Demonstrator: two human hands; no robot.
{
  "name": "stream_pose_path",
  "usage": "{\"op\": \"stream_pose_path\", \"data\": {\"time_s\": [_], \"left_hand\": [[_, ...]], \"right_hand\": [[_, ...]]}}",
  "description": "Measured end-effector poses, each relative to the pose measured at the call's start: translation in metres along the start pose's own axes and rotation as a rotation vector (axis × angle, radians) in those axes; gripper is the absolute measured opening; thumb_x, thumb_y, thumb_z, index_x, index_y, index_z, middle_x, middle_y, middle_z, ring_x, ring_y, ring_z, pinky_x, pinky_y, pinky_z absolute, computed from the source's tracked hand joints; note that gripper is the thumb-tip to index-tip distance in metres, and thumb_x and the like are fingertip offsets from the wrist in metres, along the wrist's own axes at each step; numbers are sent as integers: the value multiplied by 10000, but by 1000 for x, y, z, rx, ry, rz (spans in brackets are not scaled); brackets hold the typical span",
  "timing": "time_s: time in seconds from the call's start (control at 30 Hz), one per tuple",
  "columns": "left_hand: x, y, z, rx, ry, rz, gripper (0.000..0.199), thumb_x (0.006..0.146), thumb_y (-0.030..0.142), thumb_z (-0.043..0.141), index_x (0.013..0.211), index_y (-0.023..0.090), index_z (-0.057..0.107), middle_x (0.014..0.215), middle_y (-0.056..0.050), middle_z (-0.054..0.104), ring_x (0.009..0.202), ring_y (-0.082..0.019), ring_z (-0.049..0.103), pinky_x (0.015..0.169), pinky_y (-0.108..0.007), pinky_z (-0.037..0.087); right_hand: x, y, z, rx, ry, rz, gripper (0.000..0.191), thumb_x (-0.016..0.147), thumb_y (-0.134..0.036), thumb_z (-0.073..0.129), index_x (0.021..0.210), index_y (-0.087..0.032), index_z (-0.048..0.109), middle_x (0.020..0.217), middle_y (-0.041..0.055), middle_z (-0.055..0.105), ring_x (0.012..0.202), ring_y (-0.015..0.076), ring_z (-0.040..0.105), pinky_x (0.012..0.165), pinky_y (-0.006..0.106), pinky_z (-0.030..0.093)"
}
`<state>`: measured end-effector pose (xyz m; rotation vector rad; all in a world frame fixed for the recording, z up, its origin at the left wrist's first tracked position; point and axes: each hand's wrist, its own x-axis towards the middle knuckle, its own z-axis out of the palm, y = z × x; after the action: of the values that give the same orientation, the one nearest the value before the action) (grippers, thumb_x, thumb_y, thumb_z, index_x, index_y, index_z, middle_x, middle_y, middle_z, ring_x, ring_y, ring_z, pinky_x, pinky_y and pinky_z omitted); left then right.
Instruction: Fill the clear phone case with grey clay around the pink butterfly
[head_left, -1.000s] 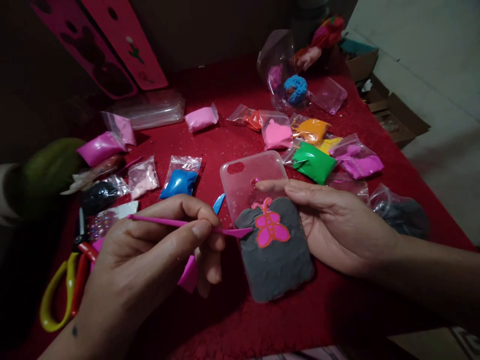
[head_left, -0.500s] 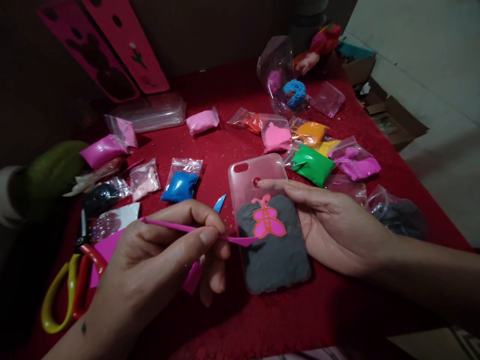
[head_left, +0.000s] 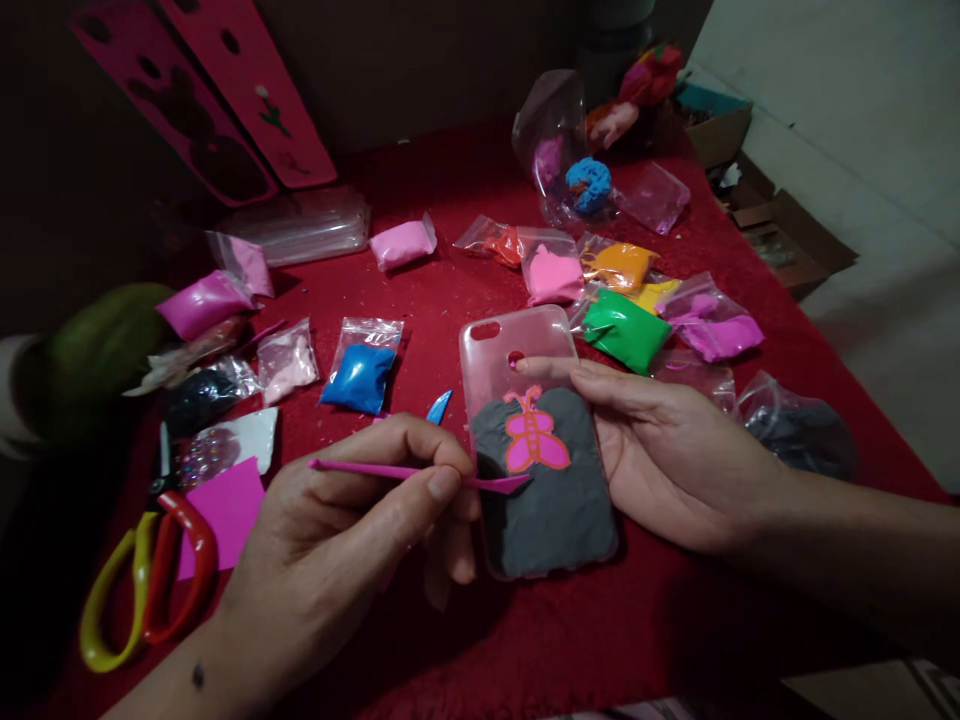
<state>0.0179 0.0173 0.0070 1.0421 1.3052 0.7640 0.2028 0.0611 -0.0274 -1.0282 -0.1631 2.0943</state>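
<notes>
The pink tool point(head_left: 420, 473), pinched in the left hand point(head_left: 360, 530), is shifted right onto the grey clay point(head_left: 551, 510); the phone case point(head_left: 525, 350) is steadied by the open right hand point(head_left: 667, 450).

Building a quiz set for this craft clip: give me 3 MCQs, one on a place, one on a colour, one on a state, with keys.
1. Where does the blue clay bag lie?
A. left of the phone case
B. on the case
C. under the scissors

2. What colour is the butterfly on the grey clay?
A. green
B. pink with orange edge
C. white

3. What does the left hand do?
A. lies flat and empty
B. grips a bag
C. pinches a pink tool

Key: A, the bag sits left of the case; B, pink wings, orange outline; C, thumb and finger close on the tool, tip on the clay.
</notes>
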Motion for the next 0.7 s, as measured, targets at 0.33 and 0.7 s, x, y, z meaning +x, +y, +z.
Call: {"op": "stream_pose_path", "data": {"time_s": [0.33,0.7], "left_hand": [[-3,11,-6,111,242,97,145,809,244,622,673,227,671,537,8,616,412,-143,569,356,-221,453],[2,5,-24,-36,34,4,132,849,281,626,735,225,662,542,12,634,420,-126,580,378,-186,480]], "right_hand": [[-1,1,-8,-3,-100,-23,235,930,-241,469,989,-198,693,842,36,725,844,171,688,826,325,525],[-3,-1,-7,-8,-98,-40,253,917,-267,478,1028,-187,691,879,52,737,859,186,699,845,342,524]]}}
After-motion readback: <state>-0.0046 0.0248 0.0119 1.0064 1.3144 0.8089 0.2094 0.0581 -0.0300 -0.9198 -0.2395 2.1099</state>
